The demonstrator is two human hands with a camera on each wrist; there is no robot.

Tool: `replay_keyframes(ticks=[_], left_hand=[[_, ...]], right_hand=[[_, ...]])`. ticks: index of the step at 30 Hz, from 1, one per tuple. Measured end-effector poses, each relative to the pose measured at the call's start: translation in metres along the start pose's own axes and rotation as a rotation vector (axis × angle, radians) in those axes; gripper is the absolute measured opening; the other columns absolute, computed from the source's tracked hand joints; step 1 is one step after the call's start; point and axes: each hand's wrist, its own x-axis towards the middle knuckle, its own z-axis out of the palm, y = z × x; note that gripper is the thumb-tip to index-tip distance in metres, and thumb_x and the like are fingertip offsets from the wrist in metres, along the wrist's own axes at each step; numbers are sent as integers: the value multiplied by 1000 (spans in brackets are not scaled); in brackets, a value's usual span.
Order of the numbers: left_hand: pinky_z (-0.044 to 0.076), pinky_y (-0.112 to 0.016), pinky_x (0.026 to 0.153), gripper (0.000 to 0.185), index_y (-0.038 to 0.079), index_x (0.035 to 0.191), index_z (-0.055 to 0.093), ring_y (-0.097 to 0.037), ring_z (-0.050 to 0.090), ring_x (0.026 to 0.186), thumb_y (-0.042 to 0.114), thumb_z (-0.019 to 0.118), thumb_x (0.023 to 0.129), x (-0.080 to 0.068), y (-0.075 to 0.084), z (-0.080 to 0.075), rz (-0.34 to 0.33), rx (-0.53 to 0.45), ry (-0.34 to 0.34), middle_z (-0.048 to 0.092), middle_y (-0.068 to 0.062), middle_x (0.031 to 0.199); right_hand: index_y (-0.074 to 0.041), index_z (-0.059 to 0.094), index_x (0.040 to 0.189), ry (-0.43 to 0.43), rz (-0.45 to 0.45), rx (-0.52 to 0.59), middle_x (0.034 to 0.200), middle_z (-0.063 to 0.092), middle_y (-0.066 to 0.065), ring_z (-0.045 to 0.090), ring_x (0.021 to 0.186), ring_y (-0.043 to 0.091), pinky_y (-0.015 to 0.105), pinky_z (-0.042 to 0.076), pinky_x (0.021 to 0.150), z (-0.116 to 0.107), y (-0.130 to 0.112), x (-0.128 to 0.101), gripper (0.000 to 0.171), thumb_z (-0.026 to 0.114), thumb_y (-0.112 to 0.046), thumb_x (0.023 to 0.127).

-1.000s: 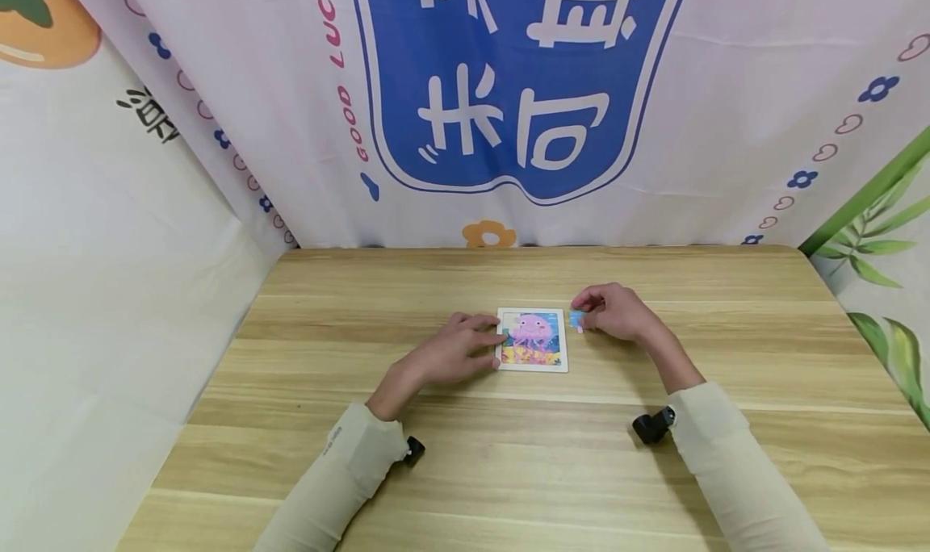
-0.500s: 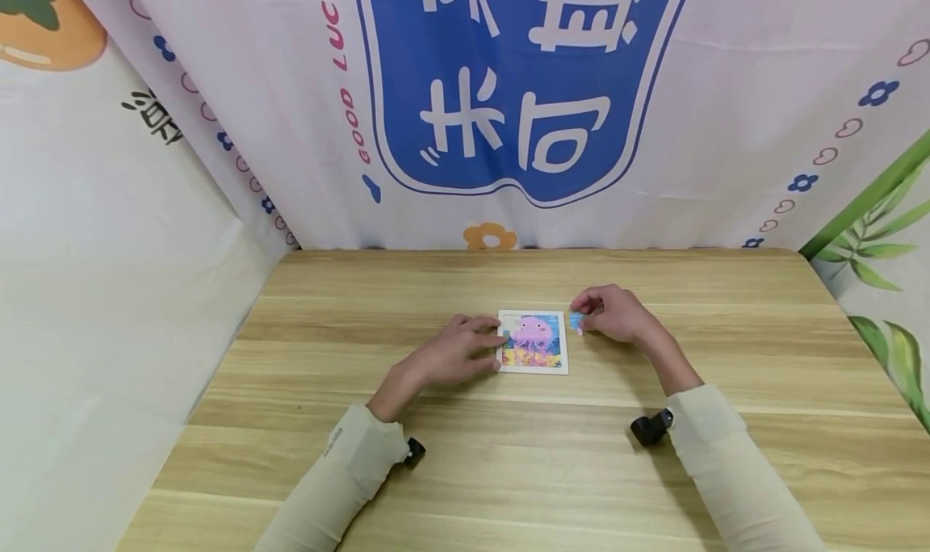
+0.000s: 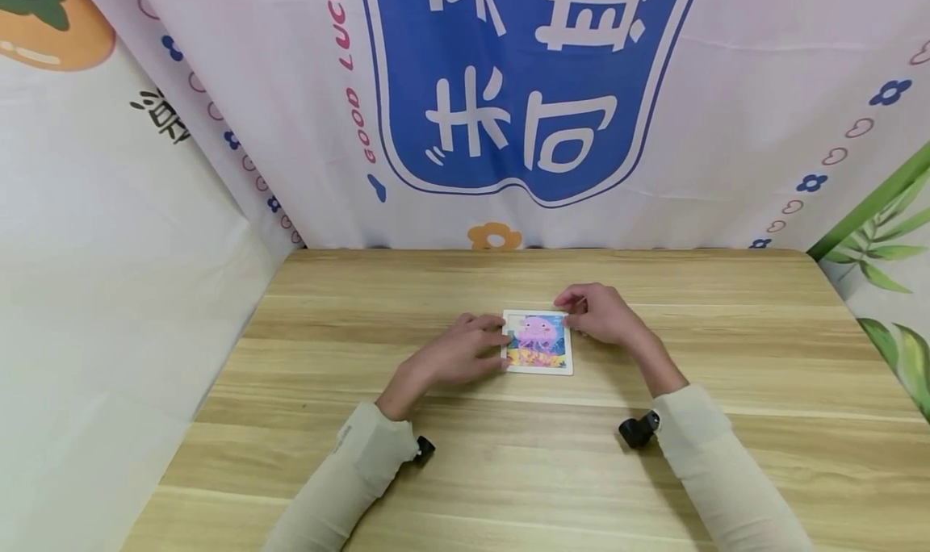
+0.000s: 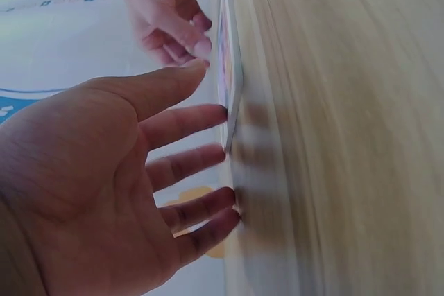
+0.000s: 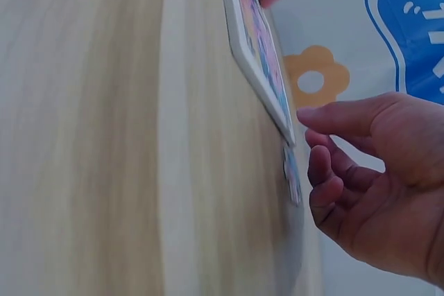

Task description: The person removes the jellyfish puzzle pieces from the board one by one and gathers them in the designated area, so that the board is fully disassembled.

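Since half a second ago, the right hand (image 3: 599, 314) has slid leftward, bringing the small blue puzzle piece (image 5: 291, 175) from open wood to the right edge of the jellyfish puzzle board (image 3: 538, 342).

Nearest the viewer, two pale sleeves reach forward over the wooden surface (image 3: 508, 455), a small black camera at each wrist. At about 10 o'clock from the board's centre, the left hand (image 3: 458, 354) lies with fingers straight and spread, their tips pressing the board's left edge to steady it. The board lies flat at mid-surface, showing a pink jellyfish on blue. At about 2 o'clock, the right hand curls its thumb and fingers loosely around the piece, which the wrist view shows just off the board's corner, edge nearly touching. Beyond hangs a printed cloth backdrop (image 3: 523, 92) with a blue emblem.

The step in hand looks like carrying a piece to its slot. Next it likely needs lifting over the rim, aligning and pressing down while the left hand holds the board.
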Motion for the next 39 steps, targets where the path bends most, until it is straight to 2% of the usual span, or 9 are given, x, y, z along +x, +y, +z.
replay_keyframes(ticks=[6,11,18,27,34,39], left_hand=[[33,-53,130,48,13,151,64,-35,41,155,36,65,109,7,8,-1,6,50,13,43,-13,170],[24,-56,134,47,16,152,63,-35,39,158,34,66,109,15,16,-2,14,50,-14,42,-12,171],[37,-55,128,46,16,152,63,-39,39,156,32,65,109,21,22,-1,-14,27,-51,42,-12,171],[36,-55,129,48,17,154,61,-40,37,157,34,65,109,22,21,0,-17,22,-61,41,-13,171],[35,-54,129,48,18,154,61,-39,36,158,35,65,109,22,19,-1,-5,21,-74,38,-12,173],[35,-54,129,49,19,154,60,-39,36,158,36,65,109,23,18,-1,-9,25,-82,37,-12,174]], right_hand=[[-5,76,122,-39,-39,-16,120,77,15,69,103,27,44,58,96,9,-10,7,28,79,-6,95],[-6,76,122,-66,-58,-22,120,76,14,66,99,24,40,57,91,15,-17,9,29,80,-6,94],[-6,76,121,-87,-36,-31,113,74,11,61,98,23,37,52,90,18,-19,11,29,80,-4,93],[-10,78,122,-98,-20,-48,116,75,9,60,99,24,37,51,90,18,-21,11,29,81,-5,93],[-7,80,123,-80,-35,-60,116,79,10,68,102,25,42,59,95,17,-25,10,30,81,-2,93],[-6,80,124,-80,-44,-95,118,80,10,69,98,21,38,61,91,17,-29,10,31,80,-1,93]])
